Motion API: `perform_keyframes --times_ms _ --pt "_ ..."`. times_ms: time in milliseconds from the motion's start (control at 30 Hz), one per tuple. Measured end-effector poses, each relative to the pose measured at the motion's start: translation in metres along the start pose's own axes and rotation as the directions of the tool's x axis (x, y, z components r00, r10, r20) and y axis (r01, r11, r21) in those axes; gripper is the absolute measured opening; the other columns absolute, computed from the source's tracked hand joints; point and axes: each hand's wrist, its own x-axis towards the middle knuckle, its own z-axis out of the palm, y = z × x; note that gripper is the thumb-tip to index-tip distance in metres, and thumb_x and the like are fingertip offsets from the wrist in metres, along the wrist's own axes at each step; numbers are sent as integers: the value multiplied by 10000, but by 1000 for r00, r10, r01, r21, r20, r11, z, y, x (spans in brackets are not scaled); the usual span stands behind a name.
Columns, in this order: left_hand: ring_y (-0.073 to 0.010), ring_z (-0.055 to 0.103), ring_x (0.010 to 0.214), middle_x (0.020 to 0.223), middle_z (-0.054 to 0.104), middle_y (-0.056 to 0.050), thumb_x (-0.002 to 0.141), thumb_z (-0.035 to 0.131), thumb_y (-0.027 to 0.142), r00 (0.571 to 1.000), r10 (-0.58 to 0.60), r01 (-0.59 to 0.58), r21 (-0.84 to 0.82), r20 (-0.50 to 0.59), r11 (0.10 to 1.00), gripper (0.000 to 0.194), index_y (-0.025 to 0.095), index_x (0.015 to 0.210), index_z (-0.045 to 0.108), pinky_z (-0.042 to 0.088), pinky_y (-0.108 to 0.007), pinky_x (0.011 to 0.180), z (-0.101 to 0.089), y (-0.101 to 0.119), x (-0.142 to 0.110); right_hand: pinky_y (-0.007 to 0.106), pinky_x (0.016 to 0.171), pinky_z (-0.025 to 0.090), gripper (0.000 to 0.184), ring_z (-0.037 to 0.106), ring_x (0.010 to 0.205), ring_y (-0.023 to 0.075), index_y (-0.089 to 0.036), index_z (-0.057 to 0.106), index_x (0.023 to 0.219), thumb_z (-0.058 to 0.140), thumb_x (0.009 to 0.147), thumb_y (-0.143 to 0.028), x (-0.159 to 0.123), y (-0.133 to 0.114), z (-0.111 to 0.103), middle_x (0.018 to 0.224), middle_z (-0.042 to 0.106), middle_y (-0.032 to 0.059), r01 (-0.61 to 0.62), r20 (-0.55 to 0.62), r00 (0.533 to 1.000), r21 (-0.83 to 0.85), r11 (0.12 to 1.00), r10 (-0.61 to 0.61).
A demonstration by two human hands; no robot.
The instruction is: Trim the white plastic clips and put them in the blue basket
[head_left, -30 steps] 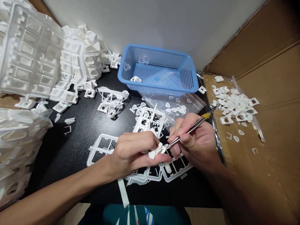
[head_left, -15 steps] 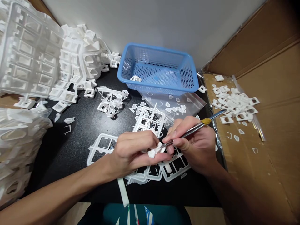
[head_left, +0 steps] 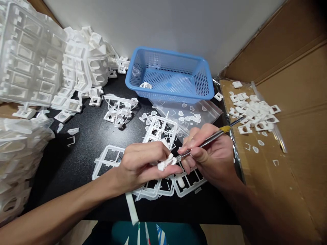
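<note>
My left hand (head_left: 145,161) is closed around a small white plastic part (head_left: 166,162), pinching it between thumb and fingers. My right hand (head_left: 211,154) grips a slim metal tool (head_left: 211,139) like a pen. A yellow band (head_left: 224,129) is wrapped round the tool's upper part, and its narrow tip touches or nearly touches the part's right side. I cannot tell whether it is a blade or tweezers. Below both hands lie white plastic sprue frames (head_left: 107,148) with open cells, partly hidden by the hands.
A blue mesh basket (head_left: 170,93) holding a white piece stands at the back. White moulded parts are stacked in sheets (head_left: 33,58) on the left. More white pieces (head_left: 258,112) lie piled on cardboard at right. Small clear bits (head_left: 189,118) lie on a plastic bag.
The whole view has shifted slightly, so things appear a little further left. Both hands keep their holds; the metal tool has tilted slightly, with its tip still at the white part.
</note>
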Motion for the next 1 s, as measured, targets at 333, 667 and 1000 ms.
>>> perform_keyframes --times_ms 333,667,1000 --pt "-143 702 674 730 700 -56 883 817 142 999 -31 32 -37 19 999 209 118 784 635 550 -215 604 -2 0 -2 301 499 557 78 659 543 129 -258 735 961 788 923 -215 -2 2 1 852 750 14 14 14 1000 -80 997 -13" --pt "-135 684 659 750 725 -89 900 804 157 999 -29 30 -32 24 999 230 109 766 623 530 -208 585 -2 0 -2 270 493 569 99 660 549 118 -223 723 950 804 906 -188 -4 5 1 832 737 17 25 14 1000 -54 998 -25" --pt "-130 684 667 757 727 -73 920 785 164 998 -27 26 9 56 1000 207 122 790 631 540 -210 593 -3 3 0 240 509 566 97 644 563 95 -205 717 934 796 908 -155 -4 8 3 820 717 12 11 17 1000 2 1000 -11"
